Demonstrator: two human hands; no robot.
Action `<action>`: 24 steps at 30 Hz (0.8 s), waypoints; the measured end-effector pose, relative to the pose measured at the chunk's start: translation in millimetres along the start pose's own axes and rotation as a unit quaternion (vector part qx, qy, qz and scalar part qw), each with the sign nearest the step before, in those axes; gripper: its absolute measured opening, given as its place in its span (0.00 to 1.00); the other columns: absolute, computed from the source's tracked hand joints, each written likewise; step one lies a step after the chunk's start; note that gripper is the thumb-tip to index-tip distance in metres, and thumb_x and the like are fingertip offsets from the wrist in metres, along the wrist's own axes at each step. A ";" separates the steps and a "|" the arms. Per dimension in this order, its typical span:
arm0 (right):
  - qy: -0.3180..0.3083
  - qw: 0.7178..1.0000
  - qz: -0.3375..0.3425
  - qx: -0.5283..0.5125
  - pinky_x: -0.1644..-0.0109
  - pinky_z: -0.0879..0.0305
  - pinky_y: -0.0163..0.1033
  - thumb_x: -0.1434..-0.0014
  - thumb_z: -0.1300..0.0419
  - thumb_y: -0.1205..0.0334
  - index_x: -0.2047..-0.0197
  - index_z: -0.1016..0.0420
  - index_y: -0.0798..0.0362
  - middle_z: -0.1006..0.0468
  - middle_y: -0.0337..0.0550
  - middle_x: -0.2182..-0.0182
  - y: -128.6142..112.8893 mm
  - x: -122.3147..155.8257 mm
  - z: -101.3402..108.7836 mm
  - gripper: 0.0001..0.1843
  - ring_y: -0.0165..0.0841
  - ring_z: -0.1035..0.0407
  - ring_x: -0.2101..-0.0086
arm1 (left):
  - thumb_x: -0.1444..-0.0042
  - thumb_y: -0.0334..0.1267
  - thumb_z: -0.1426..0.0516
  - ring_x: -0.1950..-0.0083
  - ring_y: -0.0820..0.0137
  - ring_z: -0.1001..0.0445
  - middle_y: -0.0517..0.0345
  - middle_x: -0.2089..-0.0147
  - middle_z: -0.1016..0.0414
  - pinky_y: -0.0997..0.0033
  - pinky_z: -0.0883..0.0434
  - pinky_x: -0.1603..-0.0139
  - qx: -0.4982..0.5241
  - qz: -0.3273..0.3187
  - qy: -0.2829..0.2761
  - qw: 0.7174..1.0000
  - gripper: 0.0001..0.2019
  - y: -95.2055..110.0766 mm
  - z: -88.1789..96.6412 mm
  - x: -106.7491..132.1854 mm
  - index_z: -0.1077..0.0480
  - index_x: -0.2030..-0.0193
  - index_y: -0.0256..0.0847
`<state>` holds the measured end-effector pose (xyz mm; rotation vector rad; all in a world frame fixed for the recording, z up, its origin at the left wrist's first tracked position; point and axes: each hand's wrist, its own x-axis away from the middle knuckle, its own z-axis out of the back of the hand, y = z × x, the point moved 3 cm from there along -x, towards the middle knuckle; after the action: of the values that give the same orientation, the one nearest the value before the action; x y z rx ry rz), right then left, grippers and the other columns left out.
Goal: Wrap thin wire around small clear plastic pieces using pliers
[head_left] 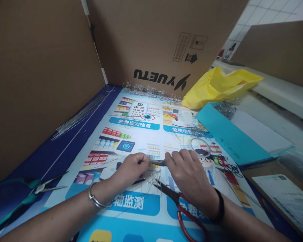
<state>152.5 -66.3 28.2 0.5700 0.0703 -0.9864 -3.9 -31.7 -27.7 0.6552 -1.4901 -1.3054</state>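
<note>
My left hand (134, 166), with a silver bangle at its wrist, is closed in a pinch just left of the middle. What its fingertips hold is too small to make out. My right hand (185, 168), a black band on its wrist, is closed around a thin dark pointed tool (158, 163) that looks like tweezers. The tool's tip reaches to the left fingertips. Under the hands lie loose thin wires (154, 178). Red-handled scissors (178, 200) rest partly open below my right hand, blades pointing up and left.
Long-nose pliers (37, 188) lie open at lower left, near a bundle of straight wires (75, 117). A wire coil (200, 148) and black loops (233, 166) lie right. Behind stand cardboard walls (146, 40), a yellow bag (217, 87) and a turquoise box (229, 134).
</note>
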 end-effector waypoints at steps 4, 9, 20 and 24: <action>-0.015 0.999 -0.011 -0.037 0.66 0.53 0.43 0.45 0.45 0.70 0.62 0.28 0.55 0.30 0.46 0.72 5.0 -0.3 -4.9 0.08 0.38 0.42 0.69 | 0.51 0.41 0.46 0.79 0.77 0.40 0.65 0.81 0.38 0.76 0.41 0.77 0.015 -0.006 0.004 1.000 0.09 0.4 -0.9 1.7 0.38 0.75 0.39; -0.031 0.992 -0.026 -0.116 0.66 0.53 0.40 0.46 0.43 0.69 0.64 0.28 0.53 0.30 0.43 0.73 11.8 -0.3 -16.1 0.05 0.34 0.40 0.69 | 0.51 0.41 0.46 0.79 0.76 0.39 0.66 0.82 0.37 0.76 0.41 0.76 0.021 0.000 0.005 1.000 0.08 2.1 -2.1 4.5 0.37 0.74 0.39; 0.019 0.962 0.047 -0.269 0.60 0.45 0.36 0.46 0.44 0.71 0.62 0.26 0.52 0.25 0.40 0.71 26.3 -2.1 -43.3 0.10 0.31 0.35 0.67 | 0.51 0.45 0.42 0.77 0.77 0.37 0.62 0.77 0.33 0.74 0.39 0.72 0.093 0.001 -0.119 0.989 0.12 6.8 -7.4 8.4 0.33 0.73 0.37; 0.002 0.940 0.076 -0.334 0.59 0.43 0.35 0.46 0.45 0.72 0.62 0.25 0.51 0.24 0.39 0.70 28.1 -8.4 -57.1 0.11 0.29 0.34 0.66 | 0.50 0.46 0.43 0.78 0.77 0.38 0.64 0.79 0.35 0.75 0.40 0.73 0.075 0.002 -0.128 0.989 0.13 3.7 -8.5 7.5 0.33 0.74 0.37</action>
<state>181.6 -20.4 -6.0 -0.0490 0.3472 -0.7477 2.0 -40.7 -22.6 0.5966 -1.8104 -1.3204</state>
